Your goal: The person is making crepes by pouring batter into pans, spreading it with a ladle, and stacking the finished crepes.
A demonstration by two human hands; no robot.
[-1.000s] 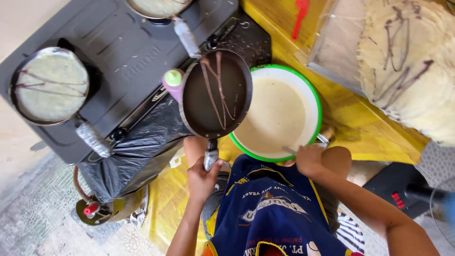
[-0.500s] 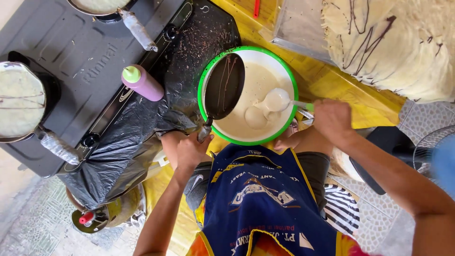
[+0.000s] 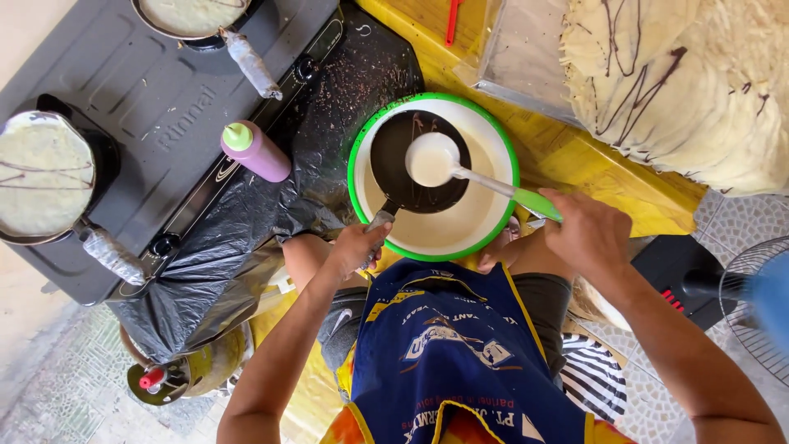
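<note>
My left hand [image 3: 359, 245] grips the handle of a small black frying pan [image 3: 415, 185] and holds it level over a green-rimmed bowl [image 3: 357, 156] of pale batter. My right hand [image 3: 588, 232] holds the green handle of a white ladle [image 3: 433, 160]. The ladle's scoop, full of batter, hovers just above the pan's dark surface.
A dark stove [image 3: 123, 90] at the left carries two pans with thin crepes [image 3: 41, 173] [image 3: 193, 12]. A purple squeeze bottle [image 3: 255, 150] lies on black plastic [image 3: 205, 263]. Stacked crepes [image 3: 682, 82] fill the upper right. A fan [image 3: 752, 300] and a gas cylinder [image 3: 168, 378] stand nearby.
The pan moved from beside the stove to over the bowl and now lies level. My right hand lifted the ladle out of the batter and brought it above the pan.
</note>
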